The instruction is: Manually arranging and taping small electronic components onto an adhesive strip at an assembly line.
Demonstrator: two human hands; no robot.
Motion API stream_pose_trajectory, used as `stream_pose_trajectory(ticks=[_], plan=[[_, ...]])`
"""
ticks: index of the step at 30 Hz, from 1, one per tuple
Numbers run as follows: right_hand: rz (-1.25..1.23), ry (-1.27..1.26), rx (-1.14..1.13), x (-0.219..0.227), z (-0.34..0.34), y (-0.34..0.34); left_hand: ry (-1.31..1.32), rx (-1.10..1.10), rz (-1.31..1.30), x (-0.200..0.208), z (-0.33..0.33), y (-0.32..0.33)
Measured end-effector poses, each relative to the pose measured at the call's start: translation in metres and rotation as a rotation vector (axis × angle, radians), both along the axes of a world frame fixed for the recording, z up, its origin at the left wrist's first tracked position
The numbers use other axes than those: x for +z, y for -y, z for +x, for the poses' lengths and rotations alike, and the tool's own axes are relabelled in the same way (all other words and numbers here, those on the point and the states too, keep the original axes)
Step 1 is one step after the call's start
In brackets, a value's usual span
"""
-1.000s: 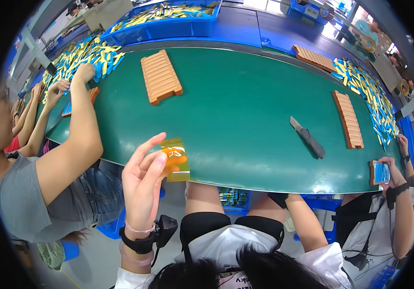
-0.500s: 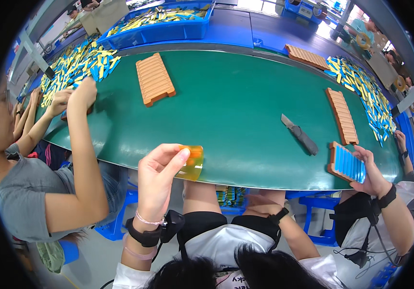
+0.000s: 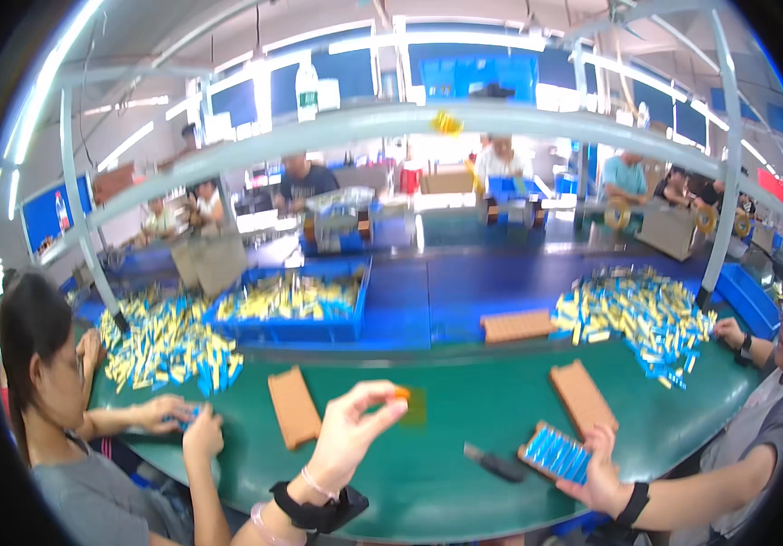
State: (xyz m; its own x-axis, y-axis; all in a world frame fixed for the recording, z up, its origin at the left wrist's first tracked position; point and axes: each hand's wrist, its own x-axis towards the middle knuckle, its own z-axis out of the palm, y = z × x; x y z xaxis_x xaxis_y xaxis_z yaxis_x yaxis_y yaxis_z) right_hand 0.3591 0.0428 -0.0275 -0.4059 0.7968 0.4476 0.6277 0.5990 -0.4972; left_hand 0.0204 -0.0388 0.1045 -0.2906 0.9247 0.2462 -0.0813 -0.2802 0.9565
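Observation:
My left hand (image 3: 355, 429) is raised over the near middle of the green table (image 3: 446, 500). Its thumb and forefinger pinch a small piece of translucent yellow film (image 3: 417, 409), which looks orange at the fingertips and is blurred. My right hand is out of view. A grey cutter knife (image 3: 499, 465) lies to the right of my hand, blade pointing left. Left of my hand lies a brown ridged tray (image 3: 294, 407). At right, a co-worker's hand (image 3: 596, 473) holds a brown tray filled with blue strips (image 3: 557, 453).
Another brown tray (image 3: 583, 398) lies behind the held one, and one more (image 3: 517, 326) sits farther back. Yellow and blue strips are heaped at left (image 3: 173, 355) and right (image 3: 628, 314). A blue bin (image 3: 287, 337) stands behind. At left a co-worker's hands (image 3: 159, 414) handle a blue piece.
The view has tilted up, showing the far workshop and hiding my lap. My right hand has gone out of view. My left hand still pinches the film, now farther from the near table edge.

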Motion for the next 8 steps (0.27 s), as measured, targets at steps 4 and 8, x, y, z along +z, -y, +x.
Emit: stream_pose_trajectory(ticks=[4,8], plan=[[0.252,0.105,-0.115,0.028,0.011,-0.016,-0.161,0.129,0.172,0.088,-0.014,-0.101],[-0.376,-0.618,0.027,0.005,0.024,-0.043,-0.118,0.257,0.323,0.147,-0.022,-0.196]])
